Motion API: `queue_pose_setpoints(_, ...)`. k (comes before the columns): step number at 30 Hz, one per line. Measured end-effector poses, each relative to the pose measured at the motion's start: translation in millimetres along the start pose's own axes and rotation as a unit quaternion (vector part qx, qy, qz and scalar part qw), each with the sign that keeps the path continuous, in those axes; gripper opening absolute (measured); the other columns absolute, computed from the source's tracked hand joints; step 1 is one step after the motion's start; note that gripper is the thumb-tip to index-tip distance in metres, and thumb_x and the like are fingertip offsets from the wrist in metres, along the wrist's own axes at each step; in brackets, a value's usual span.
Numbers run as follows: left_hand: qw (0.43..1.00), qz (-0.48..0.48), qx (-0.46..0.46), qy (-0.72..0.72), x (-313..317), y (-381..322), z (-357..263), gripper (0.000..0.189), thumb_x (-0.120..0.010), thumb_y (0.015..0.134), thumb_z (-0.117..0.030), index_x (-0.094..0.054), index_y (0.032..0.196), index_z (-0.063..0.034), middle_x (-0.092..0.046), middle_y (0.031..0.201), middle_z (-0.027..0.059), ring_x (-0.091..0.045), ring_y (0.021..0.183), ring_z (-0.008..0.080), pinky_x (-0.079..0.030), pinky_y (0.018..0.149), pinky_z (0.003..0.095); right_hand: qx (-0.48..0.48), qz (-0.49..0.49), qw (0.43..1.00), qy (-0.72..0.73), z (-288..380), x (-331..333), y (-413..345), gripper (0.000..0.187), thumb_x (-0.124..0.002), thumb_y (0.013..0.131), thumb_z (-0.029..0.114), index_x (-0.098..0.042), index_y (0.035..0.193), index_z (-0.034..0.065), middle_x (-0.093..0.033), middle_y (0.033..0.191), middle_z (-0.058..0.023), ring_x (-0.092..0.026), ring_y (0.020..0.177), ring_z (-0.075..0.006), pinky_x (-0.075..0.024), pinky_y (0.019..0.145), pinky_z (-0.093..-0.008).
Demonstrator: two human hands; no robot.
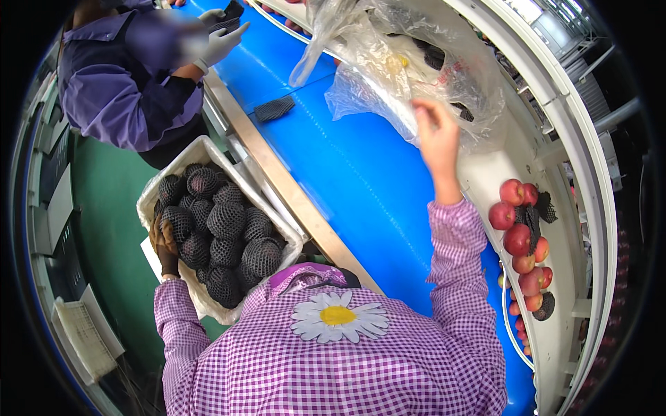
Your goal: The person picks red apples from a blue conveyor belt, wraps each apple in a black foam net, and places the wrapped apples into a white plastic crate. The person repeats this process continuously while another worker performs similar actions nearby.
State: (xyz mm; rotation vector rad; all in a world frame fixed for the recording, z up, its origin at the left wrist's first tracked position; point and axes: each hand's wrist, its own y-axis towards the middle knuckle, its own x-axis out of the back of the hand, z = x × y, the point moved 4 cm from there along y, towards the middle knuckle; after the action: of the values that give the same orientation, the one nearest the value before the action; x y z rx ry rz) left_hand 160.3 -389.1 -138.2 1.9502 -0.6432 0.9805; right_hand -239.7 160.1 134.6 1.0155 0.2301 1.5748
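Observation:
My left hand (164, 240), in a brown glove, reaches over the left side of a lined box (293, 249). Its fingers lie against a fruit in a black foam net (177, 222); whether they grip it is hidden. Several such net-wrapped fruits (227, 219) are heaped in the box, reddish skin showing through some nets. Bare, my right hand (439, 139) hovers above the far edge of the blue conveyor belt (364, 182), in front of a clear plastic bag (364, 88). Its thumb and fingers are apart, and nothing shows between them.
A flat black foam net (274, 108) lies on the belt. Red apples (517, 239) and loose nets (532, 221) rest on the white ledge (554, 333) at right. At upper left, a co-worker (119, 88) in light gloves holds a black net (225, 24). A wooden rail (291, 192) edges the belt.

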Motion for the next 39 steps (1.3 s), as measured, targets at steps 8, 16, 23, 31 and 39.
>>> queue_pose_setpoints(8, 0.926, -0.115, 0.282, -0.225, 59, 23, -66, 0.041, -0.054, 0.103, -0.032, -0.065, 0.115, 0.0054, -0.070, 0.106, 0.0185, -0.066, 0.095, 0.0264, -0.050, 0.090, 0.0349, -0.196, -0.064, 0.841, -0.500, -187, 88, 56, 0.029, -0.053, 0.091, 0.013, -0.074, 0.110, 0.0089, -0.066, 0.118, -0.0271, -0.065, 0.109, -0.0424, -0.0511, 0.096, -0.0469)
queue_pose_setpoints(16, 0.908, -0.059, 0.170, -0.378, 61, 52, -236, 0.027, -0.053, 0.104, -0.017, -0.069, 0.115, 0.0027, -0.069, 0.110, 0.0096, -0.062, 0.100, 0.0167, -0.046, 0.092, 0.0279, -0.139, -0.042, 0.856, -0.496, -208, 115, 72, 0.012, -0.065, 0.086, 0.019, -0.072, 0.090, 0.0093, -0.072, 0.088, -0.0170, -0.070, 0.085, -0.0393, -0.0552, 0.076, -0.0484)
queue_pose_setpoints(23, 0.814, 0.085, 0.115, -0.563, 24, 73, -345, 0.023, -0.054, 0.102, -0.012, -0.070, 0.106, 0.0048, -0.067, 0.093, 0.0019, -0.050, 0.073, 0.0053, -0.040, 0.067, 0.0205, -0.167, -0.124, 0.972, -0.108, -109, 132, 33, 0.022, -0.076, 0.088, 0.019, -0.069, 0.099, 0.0012, -0.073, 0.097, -0.0103, -0.070, 0.088, -0.0204, -0.0549, 0.077, -0.0311)
queue_pose_setpoints(31, 0.596, 0.404, 0.011, -0.694, -7, 42, -499, 0.031, -0.051, 0.106, -0.020, -0.066, 0.113, 0.0060, -0.070, 0.110, 0.0155, -0.065, 0.101, 0.0215, -0.051, 0.093, 0.0350, -0.173, -0.265, 0.803, 0.505, 8, 127, -86, 0.015, -0.058, 0.103, 0.010, -0.060, 0.117, 0.0060, -0.062, 0.095, 0.0014, -0.055, 0.074, -0.0051, -0.0459, 0.067, -0.0193)
queue_pose_setpoints(39, 0.262, 0.724, 0.057, -0.635, -17, -36, -582, 0.097, -0.045, 0.087, -0.081, -0.043, 0.148, -0.0063, -0.052, 0.146, 0.0168, -0.055, 0.130, 0.0320, -0.049, 0.103, 0.0487, -0.166, -0.162, 0.765, 0.600, 61, 117, -227, 0.013, -0.051, 0.104, 0.007, -0.054, 0.117, 0.0063, -0.060, 0.103, -0.0032, -0.050, 0.074, -0.0065, -0.0441, 0.069, -0.0217)
